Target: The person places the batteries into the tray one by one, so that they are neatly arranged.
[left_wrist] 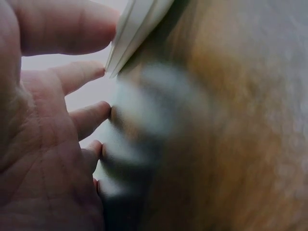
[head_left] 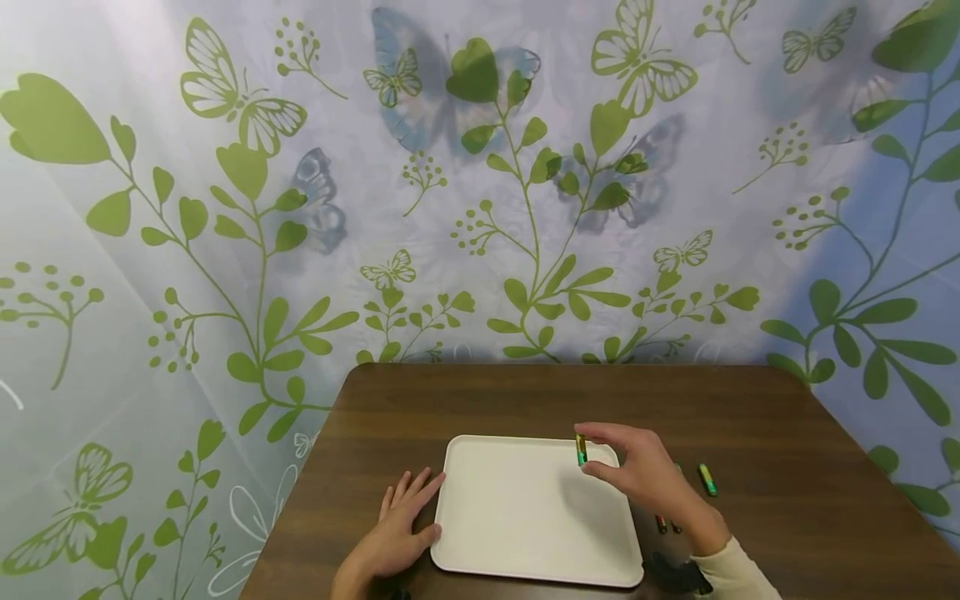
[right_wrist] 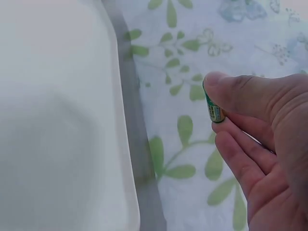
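Between thumb and fingertips my right hand (head_left: 637,467) pinches a small green and gold battery (head_left: 581,450), held up over the right part of a white tray (head_left: 525,508). In the right wrist view the battery (right_wrist: 215,107) shows printed lettering on its side, with the thumb across one end. My left hand (head_left: 397,529) lies by the tray's left edge, fingers straight and spread, thumb and index fingertip at the rim. From the left wrist, the thumb and fingertips appear along the tray's side (left_wrist: 137,33).
Another green and yellow battery (head_left: 707,480) lies on the brown wooden table (head_left: 780,450) right of the tray. More batteries (head_left: 662,524) lie partly hidden beneath my right forearm. A curtain (head_left: 480,208) with leaves and butterflies hangs behind the table.
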`<state>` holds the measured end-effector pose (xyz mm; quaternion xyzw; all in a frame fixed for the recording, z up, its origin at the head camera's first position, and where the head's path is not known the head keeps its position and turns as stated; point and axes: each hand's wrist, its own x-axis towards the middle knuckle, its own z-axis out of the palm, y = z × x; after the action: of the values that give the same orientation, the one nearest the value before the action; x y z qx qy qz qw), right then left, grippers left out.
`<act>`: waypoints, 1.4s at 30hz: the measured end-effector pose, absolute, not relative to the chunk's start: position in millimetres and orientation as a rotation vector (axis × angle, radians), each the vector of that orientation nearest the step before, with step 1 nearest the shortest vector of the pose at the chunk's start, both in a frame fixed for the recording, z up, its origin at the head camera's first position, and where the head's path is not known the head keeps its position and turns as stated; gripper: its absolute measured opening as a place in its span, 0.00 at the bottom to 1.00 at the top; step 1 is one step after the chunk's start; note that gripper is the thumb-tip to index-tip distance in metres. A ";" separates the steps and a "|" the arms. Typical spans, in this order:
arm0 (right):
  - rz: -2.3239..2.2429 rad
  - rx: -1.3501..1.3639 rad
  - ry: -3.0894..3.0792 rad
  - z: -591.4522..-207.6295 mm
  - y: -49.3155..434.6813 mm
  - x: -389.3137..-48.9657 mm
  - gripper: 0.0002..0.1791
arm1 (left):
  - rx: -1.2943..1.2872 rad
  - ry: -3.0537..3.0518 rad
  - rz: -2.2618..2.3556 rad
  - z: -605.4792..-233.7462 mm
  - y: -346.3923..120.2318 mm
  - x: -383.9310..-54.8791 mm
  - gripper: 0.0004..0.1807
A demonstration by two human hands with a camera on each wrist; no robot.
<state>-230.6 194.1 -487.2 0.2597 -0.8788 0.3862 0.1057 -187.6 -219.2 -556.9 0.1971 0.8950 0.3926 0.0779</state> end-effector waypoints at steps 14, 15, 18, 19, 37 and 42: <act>1.240 0.805 -2.567 -497.3 130.5 -235.8 0.29 | 0.591 2.683 1.182 -556.0 -219.3 -186.0 0.39; 1.240 0.809 -2.566 -498.9 125.8 -235.7 0.29 | 0.594 2.685 1.180 -556.0 -219.4 -186.0 0.39; 1.266 0.824 -2.554 -503.5 111.9 -235.8 0.28 | 0.595 2.689 1.168 -556.4 -219.5 -187.1 0.39; 1.278 0.830 -2.553 -505.3 107.1 -236.0 0.28 | 0.593 2.689 1.166 -556.3 -219.4 -187.6 0.39; 1.318 0.956 -2.584 -550.0 31.3 -242.9 0.24 | 0.620 2.744 1.142 -557.5 -220.6 -187.2 0.39; 1.280 1.003 -2.579 -560.8 18.4 -247.1 0.25 | 0.629 2.737 1.162 -557.8 -220.7 -186.6 0.38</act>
<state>-247.1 18.4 -560.8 0.3285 -0.8450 0.4194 0.0463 -186.6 -220.7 -557.8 0.2068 0.8993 0.3820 0.0512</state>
